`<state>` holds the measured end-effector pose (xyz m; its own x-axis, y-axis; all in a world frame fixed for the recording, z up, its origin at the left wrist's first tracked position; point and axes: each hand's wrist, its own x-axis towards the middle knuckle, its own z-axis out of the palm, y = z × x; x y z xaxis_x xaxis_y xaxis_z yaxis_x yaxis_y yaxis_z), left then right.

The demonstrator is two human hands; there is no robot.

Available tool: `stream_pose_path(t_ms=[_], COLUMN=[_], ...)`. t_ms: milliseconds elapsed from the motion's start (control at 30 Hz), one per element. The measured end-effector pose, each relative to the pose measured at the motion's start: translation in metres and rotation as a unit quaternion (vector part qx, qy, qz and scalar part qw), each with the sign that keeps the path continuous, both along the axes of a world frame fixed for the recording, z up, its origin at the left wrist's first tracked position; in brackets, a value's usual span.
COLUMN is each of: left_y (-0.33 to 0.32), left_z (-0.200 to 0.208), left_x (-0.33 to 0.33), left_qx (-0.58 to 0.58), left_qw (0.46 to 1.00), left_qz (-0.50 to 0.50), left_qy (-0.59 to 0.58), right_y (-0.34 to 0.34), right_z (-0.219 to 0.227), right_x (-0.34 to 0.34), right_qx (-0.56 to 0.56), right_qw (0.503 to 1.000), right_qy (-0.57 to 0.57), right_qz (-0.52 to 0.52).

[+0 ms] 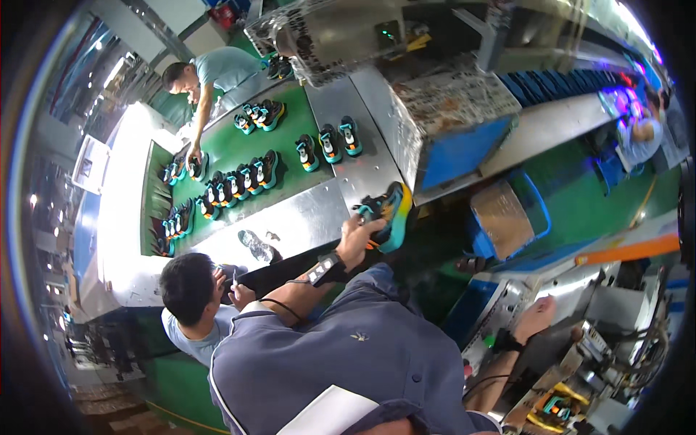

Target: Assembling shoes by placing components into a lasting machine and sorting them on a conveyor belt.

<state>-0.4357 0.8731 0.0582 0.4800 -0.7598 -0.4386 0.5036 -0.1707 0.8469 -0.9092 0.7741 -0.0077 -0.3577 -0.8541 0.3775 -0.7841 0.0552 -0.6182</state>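
My left hand (354,241) grips a sneaker (392,216) with a black upper and a sole running from yellow-orange to teal. The shoe hangs in the air off the near end of the metal table edge, sole turned to the right. Out to the right, my right hand (535,317) hovers over a metal machine (573,279), with a black band on its wrist. Its fingers look curled in, and no object shows in them. A similar black, orange and yellow shoe (557,407) sits in the machinery below that arm.
On a green conveyor belt (290,116) stand rows of sneakers (239,181); three more sneakers (328,143) stand near its metal border. One co-worker (217,69) reaches across the belt; another (192,297) sits close at my left. A blue cart (507,217) and wrapped machine box (453,109) stand ahead right.
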Motion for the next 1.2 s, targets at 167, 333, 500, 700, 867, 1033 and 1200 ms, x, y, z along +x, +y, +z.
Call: stream_pose_path(t_ms=[167, 333, 500, 700, 867, 1033, 1200], left_y=[-0.031, -0.048, -0.081, -0.127, -0.165, -0.191, -0.258], left_z=[-0.033, -0.083, -0.123, -0.168, -0.224, -0.271, -0.272], left_x=[0.114, 0.252, 0.377, 0.511, 0.599, 0.652, 0.669], left_qx=[-0.04, -0.031, 0.026, 0.161, 0.273, 0.273, 0.336], left_qw=[0.987, 0.96, 0.945, 0.934, 0.853, 0.807, 0.79], left_qz=[0.156, 0.249, 0.274, 0.224, 0.232, 0.156, 0.195], left_qy=[-0.015, -0.122, -0.176, -0.225, -0.38, -0.5, -0.474], right_y=[-0.12, -0.223, -0.293, -0.373, -0.413, -0.466, -0.552], right_z=[0.171, 0.327, 0.415, 0.428, 0.408, 0.41, 0.414], right_x=[0.112, 0.294, 0.506, 0.73, 0.871, 0.913, 0.837], right_qx=[-0.202, -0.255, -0.278, -0.311, -0.343, -0.143, -0.16], right_qw=[0.96, 0.9, 0.79, 0.652, 0.576, 0.714, 0.771], right_qy=[-0.052, 0.103, 0.259, 0.376, 0.417, 0.429, 0.453], right_qz=[0.19, 0.338, 0.482, 0.581, 0.614, 0.534, 0.417])
